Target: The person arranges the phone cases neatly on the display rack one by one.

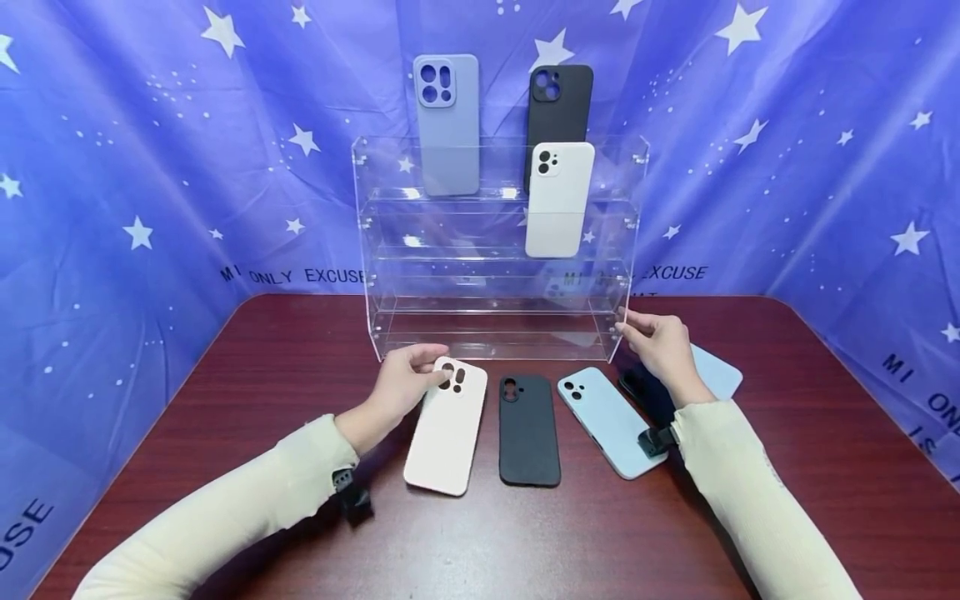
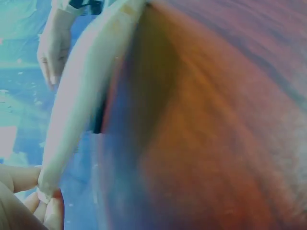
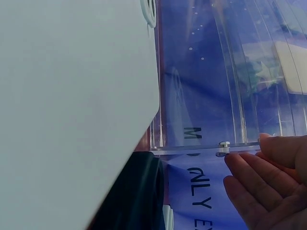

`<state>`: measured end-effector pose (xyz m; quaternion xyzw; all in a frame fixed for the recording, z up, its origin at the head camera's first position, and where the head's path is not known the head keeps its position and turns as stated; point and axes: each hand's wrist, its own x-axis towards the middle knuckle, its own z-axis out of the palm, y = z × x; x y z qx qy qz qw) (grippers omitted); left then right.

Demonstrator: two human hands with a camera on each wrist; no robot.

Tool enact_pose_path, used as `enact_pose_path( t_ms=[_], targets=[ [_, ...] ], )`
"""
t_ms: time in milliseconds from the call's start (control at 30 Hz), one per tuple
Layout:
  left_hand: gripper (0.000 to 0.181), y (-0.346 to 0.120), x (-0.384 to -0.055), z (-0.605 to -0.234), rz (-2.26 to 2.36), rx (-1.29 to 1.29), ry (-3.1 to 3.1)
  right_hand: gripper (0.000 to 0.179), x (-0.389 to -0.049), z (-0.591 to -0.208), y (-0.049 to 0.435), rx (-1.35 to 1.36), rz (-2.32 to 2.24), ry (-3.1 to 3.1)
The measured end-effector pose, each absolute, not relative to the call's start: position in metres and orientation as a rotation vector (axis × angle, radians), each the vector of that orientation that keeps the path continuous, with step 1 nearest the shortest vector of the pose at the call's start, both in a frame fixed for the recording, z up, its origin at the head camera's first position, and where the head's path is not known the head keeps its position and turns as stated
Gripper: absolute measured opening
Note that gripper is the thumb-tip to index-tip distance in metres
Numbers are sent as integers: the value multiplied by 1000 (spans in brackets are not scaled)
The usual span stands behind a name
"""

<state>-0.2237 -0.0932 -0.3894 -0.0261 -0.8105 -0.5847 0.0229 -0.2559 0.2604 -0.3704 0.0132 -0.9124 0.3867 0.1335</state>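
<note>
My left hand (image 1: 401, 383) pinches the upper left corner of a cream phone case (image 1: 447, 442), thumb by its camera cutout. In the left wrist view the case (image 2: 72, 115) appears edge-on, between thumb and fingers. At the lower right edge of a clear acrylic tiered display rack (image 1: 495, 346), my right hand (image 1: 660, 346) holds the side panel. The right wrist view has the thumb (image 3: 283, 148) on one side of that panel and fingers on the other. A black phone case (image 1: 529, 442) and a light blue one (image 1: 611, 425) lie on the table between the hands.
On the rack stand a lavender case (image 1: 453, 142), a black case (image 1: 566, 108) and a white case (image 1: 558, 200). Another light blue case (image 1: 716, 375) and a dark case (image 1: 641, 387) lie partly under the right arm. A starry blue curtain (image 1: 187, 167) hangs behind the table.
</note>
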Motion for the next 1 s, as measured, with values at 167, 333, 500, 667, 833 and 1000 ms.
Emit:
enact_pose_path(
  t_ms=[167,333,500,667,833,1000],
  targets=[
    [35,-94,-220,-377,-1920,-128,-2388,38,-256,-372,262,24,1115,-2650],
    [34,-95,-215,-364,-1987,-152,-2294,37,-257,-372,261,35,1119,-2651],
    [33,-94,-210,-349,-2062,-224,-2216,37,-257,-371,261,45,1106,-2641],
    [33,-99,-210,-335,-2109,-329,-2136,36,-257,-372,260,51,1108,-2640],
    [33,-106,-214,-317,-2091,-375,-2088,36,-258,-373,260,66,1100,-2646],
    [30,-108,-226,-286,-2143,-352,-2006,37,-257,-372,261,54,1097,-2639]
  ],
)
